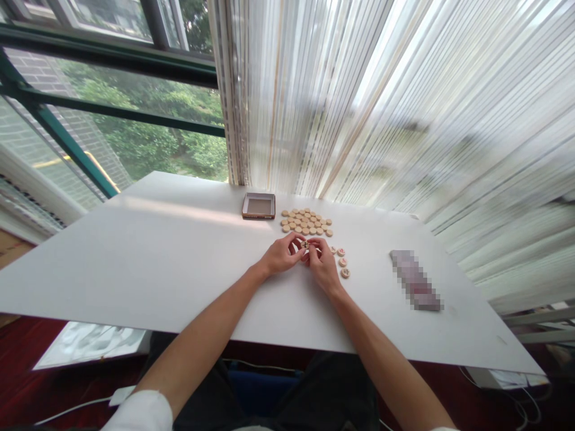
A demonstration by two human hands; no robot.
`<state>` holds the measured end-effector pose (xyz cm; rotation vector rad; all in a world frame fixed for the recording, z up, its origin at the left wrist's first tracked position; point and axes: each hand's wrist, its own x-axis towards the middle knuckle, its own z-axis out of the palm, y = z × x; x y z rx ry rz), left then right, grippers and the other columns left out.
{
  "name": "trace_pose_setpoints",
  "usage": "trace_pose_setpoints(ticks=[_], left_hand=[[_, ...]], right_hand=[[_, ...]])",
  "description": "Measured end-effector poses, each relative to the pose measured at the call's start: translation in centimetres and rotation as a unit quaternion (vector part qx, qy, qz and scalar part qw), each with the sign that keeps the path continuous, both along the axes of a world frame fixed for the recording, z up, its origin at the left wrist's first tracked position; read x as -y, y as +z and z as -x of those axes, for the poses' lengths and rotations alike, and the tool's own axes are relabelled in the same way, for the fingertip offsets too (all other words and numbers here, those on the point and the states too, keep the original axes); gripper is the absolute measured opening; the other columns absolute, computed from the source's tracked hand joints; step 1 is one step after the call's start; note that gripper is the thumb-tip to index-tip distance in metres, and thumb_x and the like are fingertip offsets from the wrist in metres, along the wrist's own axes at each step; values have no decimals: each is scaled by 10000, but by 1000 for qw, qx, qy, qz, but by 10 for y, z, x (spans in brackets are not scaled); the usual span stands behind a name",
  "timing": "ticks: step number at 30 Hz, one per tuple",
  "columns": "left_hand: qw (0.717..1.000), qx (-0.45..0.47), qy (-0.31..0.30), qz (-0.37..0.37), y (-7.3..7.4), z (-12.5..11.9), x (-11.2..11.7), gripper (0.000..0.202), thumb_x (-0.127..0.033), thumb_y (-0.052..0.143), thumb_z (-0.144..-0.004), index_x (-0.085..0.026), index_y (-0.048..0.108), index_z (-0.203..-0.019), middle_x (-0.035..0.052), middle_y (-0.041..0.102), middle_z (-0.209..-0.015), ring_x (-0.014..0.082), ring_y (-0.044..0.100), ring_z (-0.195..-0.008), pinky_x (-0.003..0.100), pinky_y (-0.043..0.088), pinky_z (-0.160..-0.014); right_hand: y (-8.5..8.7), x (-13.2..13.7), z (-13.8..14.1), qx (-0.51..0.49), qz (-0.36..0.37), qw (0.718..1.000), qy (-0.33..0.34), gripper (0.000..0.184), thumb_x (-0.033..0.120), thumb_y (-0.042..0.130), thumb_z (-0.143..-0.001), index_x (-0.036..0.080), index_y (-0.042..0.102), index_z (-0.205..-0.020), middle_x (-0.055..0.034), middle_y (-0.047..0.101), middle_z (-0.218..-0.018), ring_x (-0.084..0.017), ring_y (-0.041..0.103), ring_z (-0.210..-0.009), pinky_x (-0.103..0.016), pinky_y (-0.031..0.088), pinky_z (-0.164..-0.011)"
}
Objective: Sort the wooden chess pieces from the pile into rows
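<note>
Between the fingertips of both hands sits a round wooden Chinese chess piece [305, 244], its dark character turned up towards me. My left hand [281, 255] pinches it from the left. From the other side, my right hand [324, 266] closes on it with thumb and fingers. Just beyond the hands lies a cluster of plain-faced wooden chess pieces [305, 222]. Several marked chess pieces [342, 262] lie right of my right hand, most with reddish characters; the nearest one [345, 273] has a darker mark. My right hand partly covers this area.
A shallow open box [259, 206] stands at the back, left of the cluster. On the right of the white table [148, 257] lies a blurred-out oblong object [415, 280]. Striped curtains [305, 102] and a window border the table's far side.
</note>
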<state>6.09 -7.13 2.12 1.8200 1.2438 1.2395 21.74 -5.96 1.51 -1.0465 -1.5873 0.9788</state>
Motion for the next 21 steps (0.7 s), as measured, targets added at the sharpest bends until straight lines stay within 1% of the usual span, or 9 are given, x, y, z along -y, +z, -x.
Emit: trace_pose_setpoints(ticks=[12, 16, 21], left_hand=[[999, 31, 3, 8, 1, 1, -2, 267, -306, 572, -874, -190, 598, -1113, 13, 662, -819, 108, 582, -592, 208, 485, -560], [999, 37, 2, 12, 1, 1, -2, 268, -314, 576, -873, -189, 598, -1108, 11, 661, -807, 108, 582, -587, 205, 480, -551], [999, 40, 4, 13, 1, 2, -2, 273, -341, 595, -869, -189, 601, -1096, 11, 661, -793, 111, 588, -594, 207, 483, -558]], right_hand=[[1, 1, 1, -4, -8, 999, 46, 298, 414, 586, -887, 233, 530, -1117, -38, 655, -968, -155, 685, -669, -259, 521, -548], [2, 1, 1, -7, -14, 998, 56, 326, 422, 603, -877, 234, 525, -1132, -35, 652, -958, -154, 683, -667, -253, 518, -532], [3, 2, 0, -8, -15, 998, 62, 300, 392, 601, -876, 243, 529, -1126, -25, 645, -959, -146, 678, -670, -248, 520, -538]])
